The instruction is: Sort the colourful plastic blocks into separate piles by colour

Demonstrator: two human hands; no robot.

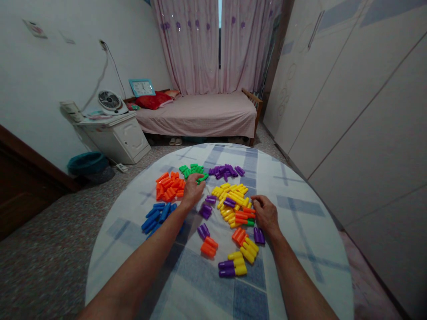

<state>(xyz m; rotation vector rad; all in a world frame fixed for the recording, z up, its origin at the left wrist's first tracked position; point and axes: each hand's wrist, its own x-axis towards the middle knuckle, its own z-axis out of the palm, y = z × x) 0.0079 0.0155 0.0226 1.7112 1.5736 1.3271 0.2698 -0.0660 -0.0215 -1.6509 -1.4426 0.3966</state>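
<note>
One big wardrobe point(340, 115): tall and white, on the right; its doors look shut, so what is inside is hidden.
Bed point(200, 116): has a pink sheet and stands at the back.
Round table point(313, 280): has a blue and white cloth; all the plastic pieces lie on it.
White cabinet point(131, 140): stands by the wall on the left, door shut, inside hidden.
Bin point(88, 163): on the floor, with a blue-green bag; I can't tell what is in it.
Piles: yellow pile point(230, 195) in the middle, orange pile point(169, 186) and blue pile point(156, 218) on the left, green pile point(189, 169) and purple pile point(223, 170) at the far side. No box or tray holds them.
Left hand point(194, 191): fingers bent, tips at the green pile; I can't tell if they pinch.
Right hand point(266, 213): fingers curled, just beside the yellow pile; I can't tell if it holds anything.
Orange and green block point(244, 215): next to the right hand, at the near edge of the yellow pile.
Green piece point(203, 178): at the left fingertips. It looks light, hard and smooth, maybe a bit slippery, and not easy to break. Its long sides look best for finger and thumb.
</note>
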